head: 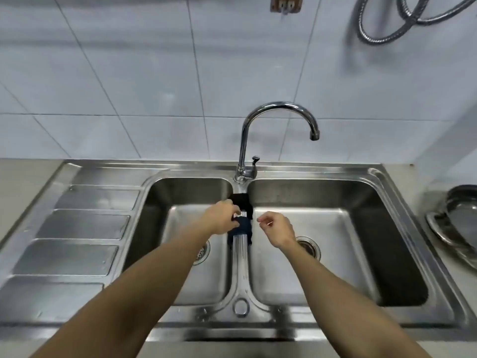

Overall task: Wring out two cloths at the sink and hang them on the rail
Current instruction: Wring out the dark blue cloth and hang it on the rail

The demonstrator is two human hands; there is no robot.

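Two dark cloths are draped over the steel divider rail (240, 257) between the two sink basins. A black cloth (242, 201) lies farther back and a dark blue cloth (244, 227) sits just in front of it. My left hand (222, 215) reaches in from the left basin side and its fingertips pinch the blue cloth's upper edge. Over the right basin, my right hand (276, 227) hovers a little to the right of the cloths, fingers loosely curled with nothing in them.
A chrome gooseneck tap (281, 112) rises behind the divider, its spout over the right basin. A ribbed draining board (77, 223) lies left. Stacked metal dishes (454, 220) sit on the counter right. A metal hose (413, 19) hangs on the tiled wall.
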